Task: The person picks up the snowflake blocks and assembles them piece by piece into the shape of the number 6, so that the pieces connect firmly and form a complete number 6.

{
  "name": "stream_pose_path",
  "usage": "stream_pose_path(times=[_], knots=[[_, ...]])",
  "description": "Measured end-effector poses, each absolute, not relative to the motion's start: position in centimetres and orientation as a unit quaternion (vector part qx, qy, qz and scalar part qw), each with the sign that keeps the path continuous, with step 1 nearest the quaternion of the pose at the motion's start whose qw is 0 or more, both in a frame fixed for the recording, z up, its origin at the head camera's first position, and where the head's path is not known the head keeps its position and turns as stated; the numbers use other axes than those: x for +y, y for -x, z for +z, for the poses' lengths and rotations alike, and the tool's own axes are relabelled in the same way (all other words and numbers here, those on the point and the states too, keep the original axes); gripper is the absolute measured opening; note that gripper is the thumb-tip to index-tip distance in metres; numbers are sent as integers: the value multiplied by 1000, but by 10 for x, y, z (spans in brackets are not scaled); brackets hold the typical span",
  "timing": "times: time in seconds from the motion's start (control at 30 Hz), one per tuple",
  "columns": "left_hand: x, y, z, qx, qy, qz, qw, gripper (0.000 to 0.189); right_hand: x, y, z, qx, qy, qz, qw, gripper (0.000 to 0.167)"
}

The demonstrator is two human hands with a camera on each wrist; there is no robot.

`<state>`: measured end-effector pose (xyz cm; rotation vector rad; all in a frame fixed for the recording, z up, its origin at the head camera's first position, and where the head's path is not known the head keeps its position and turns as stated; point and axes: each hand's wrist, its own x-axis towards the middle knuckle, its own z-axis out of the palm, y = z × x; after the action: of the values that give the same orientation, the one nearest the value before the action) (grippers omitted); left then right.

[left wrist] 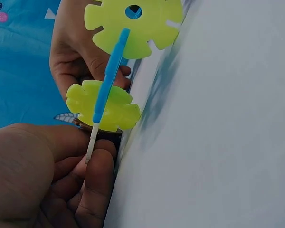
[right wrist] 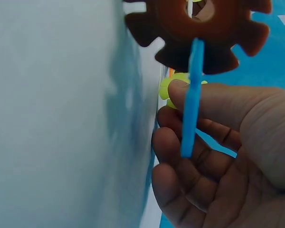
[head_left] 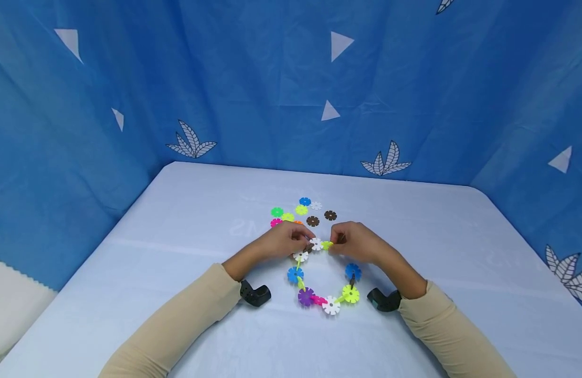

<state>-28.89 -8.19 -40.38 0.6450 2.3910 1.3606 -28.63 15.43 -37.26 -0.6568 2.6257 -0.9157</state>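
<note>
A chain of notched, flower-shaped plastic discs lies in an open loop on the table, with a purple disc (head_left: 306, 297) at its near side. My left hand (head_left: 283, 240) pinches the chain by a brown disc (head_left: 308, 248), between two white discs. At the chain's far end, my right hand (head_left: 359, 242) pinches a yellow-green disc (head_left: 326, 245), which meets a white disc (head_left: 316, 243); how deep their slots fit is unclear. The other end is a blue disc (head_left: 353, 271) below my right hand, joined to a brown disc (right wrist: 213, 28).
Loose discs lie beyond my hands, among them a green disc (head_left: 277, 211), a blue disc (head_left: 305, 201) and a brown disc (head_left: 330, 215). A white cloth covers the table (head_left: 201, 210). Blue curtains (head_left: 272, 79) hang behind it. Dark wrist devices sit at both sleeves.
</note>
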Motion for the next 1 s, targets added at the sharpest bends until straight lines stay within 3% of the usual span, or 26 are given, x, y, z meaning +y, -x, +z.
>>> stream_pose_path(times=[0.57, 0.77, 1.0], knots=[[-80, 290, -403, 827, -211, 499, 151, 15, 141, 280, -367, 934, 231, -259, 87, 18], [-83, 287, -401, 830, -207, 492, 164, 17, 142, 283, -370, 926, 224, -277, 122, 17], [-78, 288, -404, 832, -218, 484, 163, 19, 171, 300, -362, 884, 286, -289, 229, 15]])
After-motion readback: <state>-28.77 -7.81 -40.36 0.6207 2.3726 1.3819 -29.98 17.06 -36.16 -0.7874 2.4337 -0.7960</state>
